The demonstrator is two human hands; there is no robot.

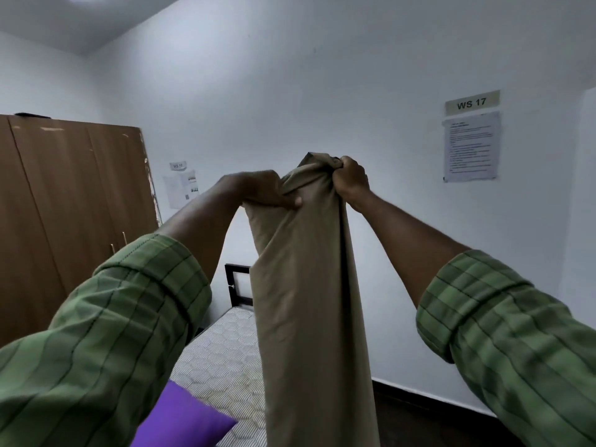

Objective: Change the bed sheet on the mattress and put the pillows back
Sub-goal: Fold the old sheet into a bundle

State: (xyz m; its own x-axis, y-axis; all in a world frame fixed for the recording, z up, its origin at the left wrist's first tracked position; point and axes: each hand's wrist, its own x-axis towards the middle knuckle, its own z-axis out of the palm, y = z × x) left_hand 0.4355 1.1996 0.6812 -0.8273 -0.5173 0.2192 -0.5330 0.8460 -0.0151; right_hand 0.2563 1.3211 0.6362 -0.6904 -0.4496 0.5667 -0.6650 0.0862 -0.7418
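Two hands are raised at centre frame, both on one beige bed sheet (306, 285).

Far left: a brown wooden wardrobe (64, 204) fills the left edge, with a small posted notice (181, 188) on the white wall beside it.

Lower left: a purple pillow (183, 417) lies on the bare quilted mattress (222, 356). A black bed frame (237, 282) shows at the mattress's far end, partly hidden by the sheet.

Left of centre: my left hand (261, 190) grips a gathered fold of the sheet. The thumb lies flat across the near face of the cloth; the other fingers are wrapped behind it and cannot be seen. My green checked sleeve (122, 333) is rolled back on the forearm.

Centre: the sheet hangs in a long bunched column from my hands to the bottom edge of the frame, in front of the mattress. Whether its lower end touches the mattress cannot be determined.

Right of centre: my right hand (351, 179) is clenched tight on the topmost bunch of the sheet, fingers curled fully closed around the fabric, slightly higher than the left hand.

Right: a "WS 17" sign (472, 103) is fixed on the wall above a printed sheet of paper (471, 146).
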